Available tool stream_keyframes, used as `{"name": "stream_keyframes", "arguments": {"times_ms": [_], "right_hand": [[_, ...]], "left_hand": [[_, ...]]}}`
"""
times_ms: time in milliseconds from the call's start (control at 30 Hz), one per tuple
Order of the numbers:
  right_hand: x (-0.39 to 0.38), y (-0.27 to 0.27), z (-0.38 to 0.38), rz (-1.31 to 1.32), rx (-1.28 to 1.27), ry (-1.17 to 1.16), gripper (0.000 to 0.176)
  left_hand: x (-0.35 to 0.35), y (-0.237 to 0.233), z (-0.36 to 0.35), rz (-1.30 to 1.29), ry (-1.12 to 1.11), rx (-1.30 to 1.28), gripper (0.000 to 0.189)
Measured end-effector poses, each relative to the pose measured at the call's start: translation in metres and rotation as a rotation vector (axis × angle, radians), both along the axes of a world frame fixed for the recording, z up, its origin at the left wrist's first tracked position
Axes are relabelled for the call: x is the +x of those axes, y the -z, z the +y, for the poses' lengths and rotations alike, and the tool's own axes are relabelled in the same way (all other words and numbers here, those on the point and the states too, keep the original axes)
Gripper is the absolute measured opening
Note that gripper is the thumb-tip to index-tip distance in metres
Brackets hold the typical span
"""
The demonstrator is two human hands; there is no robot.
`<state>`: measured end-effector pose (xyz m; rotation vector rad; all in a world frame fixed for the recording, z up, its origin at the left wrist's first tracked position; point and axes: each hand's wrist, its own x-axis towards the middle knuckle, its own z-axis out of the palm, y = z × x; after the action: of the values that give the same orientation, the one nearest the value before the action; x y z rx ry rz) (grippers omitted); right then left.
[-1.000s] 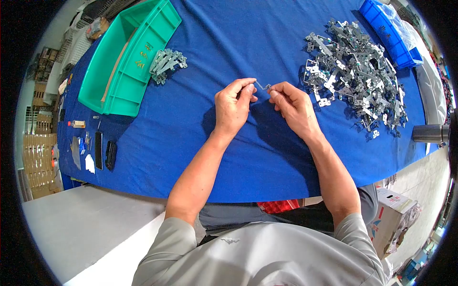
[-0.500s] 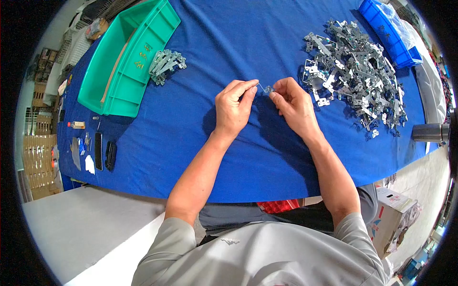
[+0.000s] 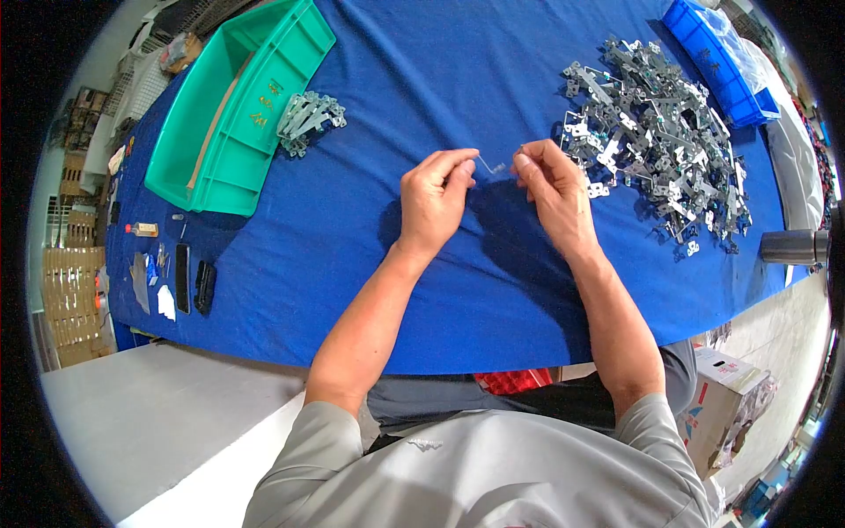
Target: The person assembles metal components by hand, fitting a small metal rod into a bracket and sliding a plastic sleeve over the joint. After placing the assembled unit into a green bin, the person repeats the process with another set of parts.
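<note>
Between the thumb and index finger of my left hand (image 3: 436, 198) is one end of a small, thin metal bracket (image 3: 495, 167), its other end sticking out to the right over the blue cloth. My right hand (image 3: 556, 189) is just right of that free end, with a narrow gap between them. Its thumb and fingertips are pinched together, and whatever they may hold is hidden. Farther right lies a large heap of similar metal brackets (image 3: 656, 123). On the left, a small pile of brackets (image 3: 308, 119) lies against a green bin.
The green bin (image 3: 295, 66) stands at the upper left of the blue-clothed table (image 3: 422, 326). At the left edge are a small bottle (image 3: 143, 231), a phone (image 3: 182, 277) and a black case (image 3: 203, 288). A blue crate (image 3: 717, 66) and a metal cylinder (image 3: 789, 245) are at the right.
My right hand has come off the bracket's free end and moved slightly right. My left hand keeps its pinch on the bracket, almost in place.
</note>
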<state>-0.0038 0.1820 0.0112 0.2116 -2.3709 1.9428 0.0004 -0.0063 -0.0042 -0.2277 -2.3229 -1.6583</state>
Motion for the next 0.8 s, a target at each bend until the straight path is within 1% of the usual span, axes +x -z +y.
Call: {"name": "stream_keyframes", "arguments": {"times_ms": [33,67,100,167,433,533,600,700,800], "right_hand": [[0.002,-0.004,-0.001,-0.101,-0.049,-0.032,0.018],[0.004,-0.005,-0.001,-0.17,-0.046,-0.076,0.019],[0.006,-0.006,-0.003,-0.153,-0.024,-0.098,0.018],[0.008,-0.007,-0.005,-0.121,0.02,-0.143,0.018],[0.006,0.001,-0.004,-0.021,0.127,-0.106,0.018],[0.005,0.004,-0.003,0.009,0.182,-0.075,0.017],[0.004,0.006,-0.002,0.0,0.194,-0.083,0.016],[0.007,-0.003,-0.005,-0.104,0.114,-0.06,0.017],[0.004,0.009,-0.008,0.009,0.059,-0.031,0.018]], "left_hand": [[0.0,-0.001,-0.001,-0.054,-0.003,0.056,0.017],[0.0,-0.001,-0.002,-0.109,-0.004,0.114,0.019],[0.0,-0.001,-0.002,-0.164,-0.005,0.172,0.02],[-0.001,0.001,-0.002,-0.138,0.008,0.153,0.021],[0.0,-0.001,-0.002,-0.098,0.013,0.113,0.02],[-0.004,0.002,-0.006,0.117,0.02,-0.037,0.018],[-0.003,0.0,-0.003,0.116,-0.001,-0.039,0.018],[-0.002,-0.004,-0.001,0.153,-0.02,-0.079,0.017],[-0.002,-0.003,0.0,0.176,-0.019,-0.108,0.016]]}}
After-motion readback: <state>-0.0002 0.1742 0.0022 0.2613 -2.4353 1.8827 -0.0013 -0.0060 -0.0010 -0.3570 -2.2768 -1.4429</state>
